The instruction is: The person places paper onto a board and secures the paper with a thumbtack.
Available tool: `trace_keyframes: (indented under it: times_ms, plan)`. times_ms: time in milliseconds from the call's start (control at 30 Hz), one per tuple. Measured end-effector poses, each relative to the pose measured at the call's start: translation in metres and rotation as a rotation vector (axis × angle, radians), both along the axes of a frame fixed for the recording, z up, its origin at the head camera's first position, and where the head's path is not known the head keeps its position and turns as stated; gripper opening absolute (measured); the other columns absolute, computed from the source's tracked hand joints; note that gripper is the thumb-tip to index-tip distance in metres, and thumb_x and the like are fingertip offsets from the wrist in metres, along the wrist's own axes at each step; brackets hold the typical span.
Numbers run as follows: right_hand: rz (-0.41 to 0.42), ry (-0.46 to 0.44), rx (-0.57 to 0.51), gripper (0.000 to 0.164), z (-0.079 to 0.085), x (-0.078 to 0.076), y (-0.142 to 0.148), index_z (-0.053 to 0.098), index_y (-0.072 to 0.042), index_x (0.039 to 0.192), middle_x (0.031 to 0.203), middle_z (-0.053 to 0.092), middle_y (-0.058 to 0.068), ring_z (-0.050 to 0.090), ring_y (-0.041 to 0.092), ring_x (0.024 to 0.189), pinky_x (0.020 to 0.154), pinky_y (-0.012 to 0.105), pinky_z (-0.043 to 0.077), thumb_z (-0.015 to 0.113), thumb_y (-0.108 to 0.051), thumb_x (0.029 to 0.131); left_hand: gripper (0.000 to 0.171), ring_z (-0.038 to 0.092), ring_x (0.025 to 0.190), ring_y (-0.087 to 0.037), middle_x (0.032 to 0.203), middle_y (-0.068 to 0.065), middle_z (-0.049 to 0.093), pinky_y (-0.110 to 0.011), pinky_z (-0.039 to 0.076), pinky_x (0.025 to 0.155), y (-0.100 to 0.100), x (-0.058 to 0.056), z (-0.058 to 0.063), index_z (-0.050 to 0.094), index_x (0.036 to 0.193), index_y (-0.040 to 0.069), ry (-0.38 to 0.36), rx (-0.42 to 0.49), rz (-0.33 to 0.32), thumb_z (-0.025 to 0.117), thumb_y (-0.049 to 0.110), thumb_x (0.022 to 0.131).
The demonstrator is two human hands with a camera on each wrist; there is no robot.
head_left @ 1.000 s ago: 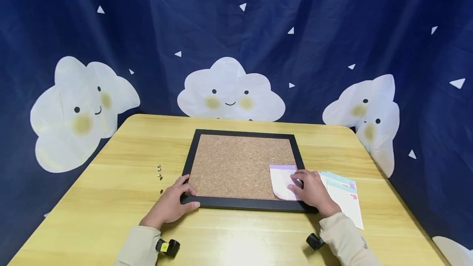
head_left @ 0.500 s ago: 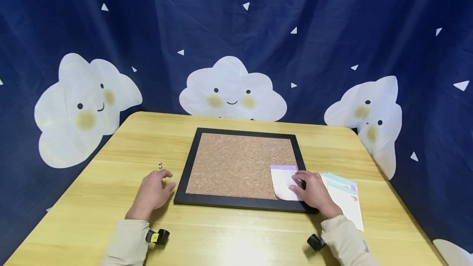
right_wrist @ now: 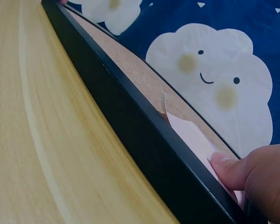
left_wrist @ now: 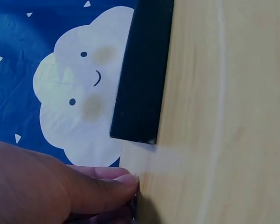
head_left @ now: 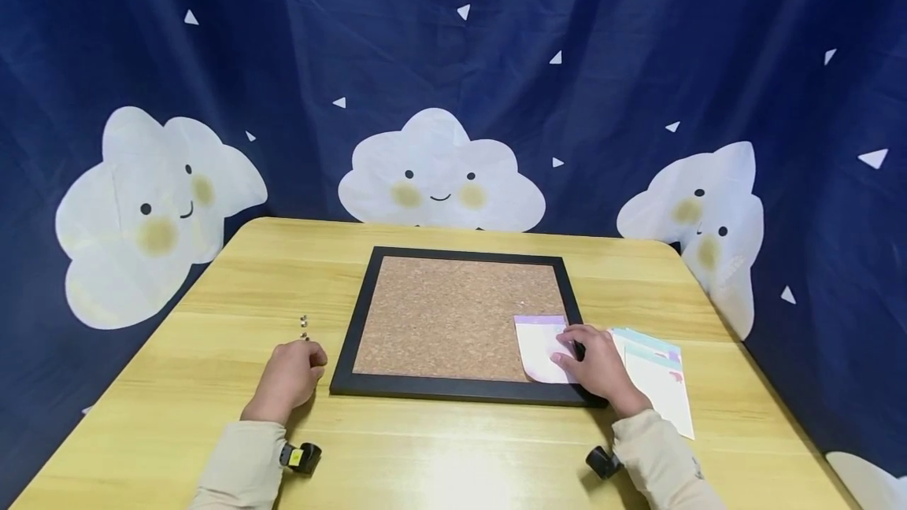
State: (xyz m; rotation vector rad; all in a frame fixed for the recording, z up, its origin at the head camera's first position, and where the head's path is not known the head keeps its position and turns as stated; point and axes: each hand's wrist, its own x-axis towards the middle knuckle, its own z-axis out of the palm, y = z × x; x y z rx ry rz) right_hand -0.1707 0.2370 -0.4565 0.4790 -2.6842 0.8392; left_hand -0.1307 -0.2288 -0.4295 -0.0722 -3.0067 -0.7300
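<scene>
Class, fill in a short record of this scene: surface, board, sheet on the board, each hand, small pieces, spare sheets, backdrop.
Surface: wood-grain table
Board: cork board, black frame
Sheet on board: white sheet with purple strip, near right corner
Right hand: touching that sheet
Left hand: left of board, thumb and fingers together; grip unclear
Small pieces: shiny pieces, just beyond left hand
Spare sheets: overlapping sheets, right of board
Backdrop: blue curtain, smiling clouds
</scene>
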Motion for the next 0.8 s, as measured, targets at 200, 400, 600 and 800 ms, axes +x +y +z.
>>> trace_keyframes:
  times_ms: [200, 400, 600, 800]
  plan:
    - [0.010, 0.006, -0.009, 0.022, 0.001, -0.002, 0.000, 0.072, 0.003, 0.095, 0.102, 0.067, 0.019, 0.061, 0.039, 0.100, 0.093, 0.055, 0.035, 0.081, -0.007, 0.077, 0.017, 0.051, 0.067, -0.022, 0.071, -0.002, 0.056, -0.039, 0.046, 0.062, -0.002, -0.002, -0.001, 0.062, 0.075, 0.008, 0.006, -0.008, -0.002, 0.069, -0.005, 0.083]
    - [0.010, -0.002, -0.012, 0.022, 0.000, -0.003, 0.000, 0.072, 0.002, 0.095, 0.100, 0.068, 0.017, 0.062, 0.037, 0.099, 0.092, 0.054, 0.036, 0.081, -0.007, 0.077, 0.015, 0.051, 0.068, -0.023, 0.072, -0.002, 0.056, -0.040, 0.046, 0.063, 0.000, -0.003, 0.002, 0.061, 0.077, 0.008, 0.009, -0.006, -0.015, 0.064, -0.005, 0.084]
    - [0.010, 0.003, -0.013, 0.022, 0.001, -0.002, 0.001, 0.072, 0.002, 0.095, 0.100, 0.068, 0.017, 0.062, 0.037, 0.098, 0.092, 0.054, 0.035, 0.081, -0.007, 0.078, 0.011, 0.053, 0.069, -0.020, 0.072, -0.001, 0.057, -0.037, 0.046, 0.065, 0.012, -0.005, 0.010, 0.064, 0.081, 0.005, 0.079, 0.050, -0.050, 0.065, -0.006, 0.083]
    - [0.008, 0.001, -0.019, 0.022, 0.000, -0.002, 0.000, 0.072, 0.003, 0.095, 0.100, 0.068, 0.017, 0.061, 0.037, 0.099, 0.092, 0.055, 0.036, 0.081, -0.007, 0.078, 0.008, 0.060, 0.072, -0.017, 0.079, -0.003, 0.062, -0.039, 0.051, 0.069, 0.030, -0.012, 0.016, 0.066, 0.086, 0.003, 0.086, 0.138, -0.101, 0.068, -0.003, 0.085]
